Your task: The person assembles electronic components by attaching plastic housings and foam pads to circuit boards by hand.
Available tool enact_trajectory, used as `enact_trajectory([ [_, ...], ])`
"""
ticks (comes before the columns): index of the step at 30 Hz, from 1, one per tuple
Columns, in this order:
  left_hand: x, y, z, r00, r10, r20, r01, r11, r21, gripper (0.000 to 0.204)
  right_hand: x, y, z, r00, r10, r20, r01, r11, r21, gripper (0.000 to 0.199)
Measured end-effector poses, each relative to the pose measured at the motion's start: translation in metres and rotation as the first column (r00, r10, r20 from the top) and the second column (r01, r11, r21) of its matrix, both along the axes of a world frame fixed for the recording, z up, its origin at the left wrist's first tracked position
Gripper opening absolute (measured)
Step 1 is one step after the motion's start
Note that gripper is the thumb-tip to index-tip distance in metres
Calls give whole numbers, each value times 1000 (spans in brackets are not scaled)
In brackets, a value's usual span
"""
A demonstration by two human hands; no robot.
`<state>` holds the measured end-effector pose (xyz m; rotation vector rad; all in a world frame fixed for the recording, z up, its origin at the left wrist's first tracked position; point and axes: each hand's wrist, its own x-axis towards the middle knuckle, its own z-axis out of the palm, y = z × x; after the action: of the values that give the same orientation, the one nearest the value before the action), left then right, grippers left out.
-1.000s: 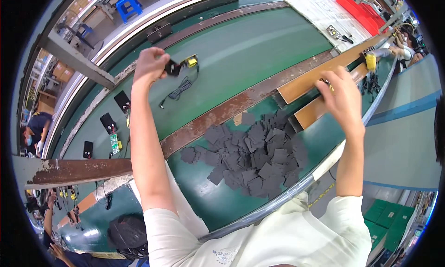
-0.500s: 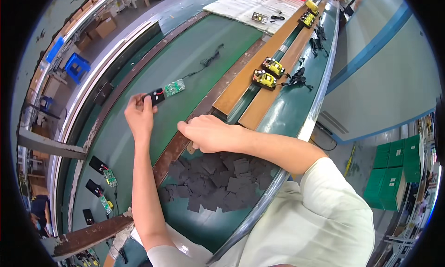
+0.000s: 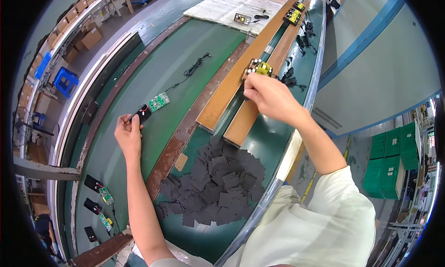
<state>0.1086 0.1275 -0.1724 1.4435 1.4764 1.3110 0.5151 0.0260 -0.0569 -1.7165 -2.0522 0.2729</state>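
Observation:
My left hand [image 3: 128,133] pinches the near end of a small black plastic case [image 3: 144,114] over the green belt. Red wire shows on the case, and a green circuit board [image 3: 159,101] lies at its far end. From that board a black cable [image 3: 193,67] runs away along the belt. My right hand [image 3: 273,98] is over the tan rails, fingers curled against a circuit board with yellow parts [image 3: 263,67]. The hand covers the near side of it, and its fingertips are hidden.
A heap of black square sheets [image 3: 218,183] lies before me, beside a small tan card [image 3: 181,162]. More boards with yellow parts [image 3: 293,15] sit farther up the rails [image 3: 227,102]. Several black cases with boards [image 3: 94,183] lie at lower left. Green crates [image 3: 394,160] stand at right.
My right hand has moved from above the black sheets up and right to the boards on the rails. My left hand still holds the case. The whole view has shifted slightly.

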Motion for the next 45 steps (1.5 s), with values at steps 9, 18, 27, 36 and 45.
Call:
enact_trajectory([
  [9, 3, 1, -9, 1000, -14, -7, 15, 999, 50, 15, 117, 84, -30, 988, -70, -137, 93, 981, 170, 16],
  [18, 8, -2, -1, 1000, -2, 15, 1, 999, 39, 15, 221, 168, -55, 937, -263, -230, 307, 934, 182, 24],
  [27, 19, 12, -13, 998, -56, 33, 53, 995, 85, 19, 304, 238, -41, 903, -410, -126, 429, 844, 323, 29],
  [36, 0, 10, 11, 900, 5, 436, 88, 977, -192, 19, -26, 149, -22, 873, 158, -461, -1, 946, 323, 14],
  [45, 47, -36, 73, 787, -141, 601, 273, 953, -134, 48, -149, 85, -26, 507, 109, -855, -261, 965, -32, 13],
])
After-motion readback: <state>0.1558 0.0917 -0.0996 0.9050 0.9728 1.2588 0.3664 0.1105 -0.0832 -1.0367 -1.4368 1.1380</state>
